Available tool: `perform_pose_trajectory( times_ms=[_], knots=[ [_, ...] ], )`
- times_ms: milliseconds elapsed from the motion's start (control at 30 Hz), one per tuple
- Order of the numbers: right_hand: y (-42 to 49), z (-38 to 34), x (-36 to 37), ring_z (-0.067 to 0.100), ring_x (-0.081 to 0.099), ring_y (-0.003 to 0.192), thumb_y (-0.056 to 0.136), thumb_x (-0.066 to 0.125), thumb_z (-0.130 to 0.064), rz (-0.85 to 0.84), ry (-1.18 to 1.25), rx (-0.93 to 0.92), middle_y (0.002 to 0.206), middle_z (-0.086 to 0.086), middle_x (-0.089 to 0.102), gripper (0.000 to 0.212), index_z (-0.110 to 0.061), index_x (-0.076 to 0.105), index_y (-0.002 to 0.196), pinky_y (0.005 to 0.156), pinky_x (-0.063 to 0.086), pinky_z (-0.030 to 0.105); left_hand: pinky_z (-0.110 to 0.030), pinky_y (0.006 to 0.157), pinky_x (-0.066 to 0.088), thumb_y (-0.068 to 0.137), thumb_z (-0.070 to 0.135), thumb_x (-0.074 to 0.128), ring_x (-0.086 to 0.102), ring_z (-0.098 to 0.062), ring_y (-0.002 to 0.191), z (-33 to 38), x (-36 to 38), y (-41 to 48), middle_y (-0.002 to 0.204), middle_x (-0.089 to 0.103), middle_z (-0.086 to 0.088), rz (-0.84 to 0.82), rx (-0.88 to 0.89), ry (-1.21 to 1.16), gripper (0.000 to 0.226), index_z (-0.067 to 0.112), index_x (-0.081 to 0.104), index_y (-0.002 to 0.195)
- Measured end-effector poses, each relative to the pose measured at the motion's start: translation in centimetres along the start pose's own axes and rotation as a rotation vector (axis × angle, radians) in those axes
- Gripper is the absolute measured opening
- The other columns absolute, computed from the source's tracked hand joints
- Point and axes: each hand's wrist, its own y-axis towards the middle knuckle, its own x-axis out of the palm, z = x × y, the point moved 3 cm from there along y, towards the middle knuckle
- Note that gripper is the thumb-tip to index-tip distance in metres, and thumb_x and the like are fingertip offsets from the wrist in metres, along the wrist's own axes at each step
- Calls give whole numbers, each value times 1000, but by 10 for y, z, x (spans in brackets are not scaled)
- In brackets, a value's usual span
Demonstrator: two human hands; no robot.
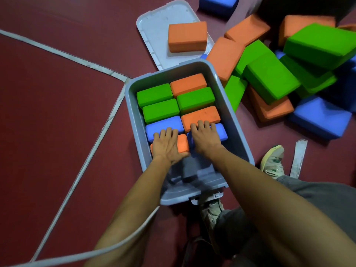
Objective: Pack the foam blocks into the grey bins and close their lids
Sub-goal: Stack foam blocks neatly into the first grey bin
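Note:
A grey bin [227, 105] stands on the dark red floor, packed with two rows of green, orange and blue foam blocks. My left hand [166, 146] lies flat with straight fingers on a near orange block [183, 144], fingertips reaching a blue block [163, 125]. My right hand [205, 137] presses flat on another blue block [221, 132], fingertips on an orange block [200, 115]. The bin's white lid [152, 22] lies on the floor behind it, carrying one orange block [187, 36].
A loose heap of orange, green and blue foam blocks [289, 74] is piled on the floor to the right of the bin. My shoes [273, 160] stand near the bin's front right. White lines [57, 53] cross the floor on the left.

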Motion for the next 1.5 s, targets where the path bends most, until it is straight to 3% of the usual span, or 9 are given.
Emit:
perform_pose_trajectory(
  times_ms=[167,333,500,767,867,1133,1300,1400,1500],
  knots=[
    [-7,17,-47,34,44,127,90,67,-36,5,-16,57,136,12,46,51,-16,49,133,104,35,49,-45,93,36,80,84,45,48,-31,117,-2,-60,5,136,46,-11,108,48,41,92,14,39,141],
    [-29,52,-112,37,50,126,83,68,-27,39,279,249,133,15,52,51,-12,53,129,102,42,48,-42,91,43,87,42,65,51,-29,119,15,-142,11,133,49,-7,174,59,75,54,18,46,132],
    [-63,89,-185,38,56,121,83,72,-42,174,470,303,128,17,56,56,-13,53,127,94,47,45,-45,93,45,88,47,66,51,-32,123,54,-230,10,133,50,-10,284,111,17,61,15,44,134],
    [-152,189,-240,40,54,124,79,73,-53,324,574,466,133,20,55,67,-12,54,129,97,47,48,-47,93,46,91,46,63,48,-36,126,156,-343,-13,135,47,-14,388,289,-12,58,13,44,134],
    [-185,230,-238,40,50,130,83,73,-46,337,629,568,139,19,51,69,-11,49,137,103,45,48,-49,94,46,91,49,62,49,-37,125,199,-362,-14,134,49,-14,394,355,-21,56,13,45,131],
    [-227,319,-176,40,50,129,72,70,-51,280,827,808,137,14,53,72,-19,52,133,104,46,50,-52,102,44,94,61,52,47,-40,132,305,-339,-3,144,47,-18,238,408,-258,75,11,33,147],
    [-213,347,-118,41,48,129,70,69,-53,184,928,871,137,17,52,74,-13,53,130,103,45,47,-51,101,45,96,61,48,50,-42,129,342,-280,28,139,51,-21,63,350,-388,69,7,41,138],
    [-188,361,-81,40,54,122,57,57,-60,147,977,867,130,18,58,76,-12,55,117,97,48,44,-49,101,46,95,60,48,52,-42,127,356,-246,54,137,54,-24,-13,312,-478,68,5,45,134],
    [-160,381,-52,39,58,112,59,58,-62,132,1002,868,118,18,61,59,-17,46,96,84,47,42,-48,101,46,95,62,47,52,-42,128,365,-221,85,139,54,-23,-63,281,-538,73,5,43,140]
  ],
)
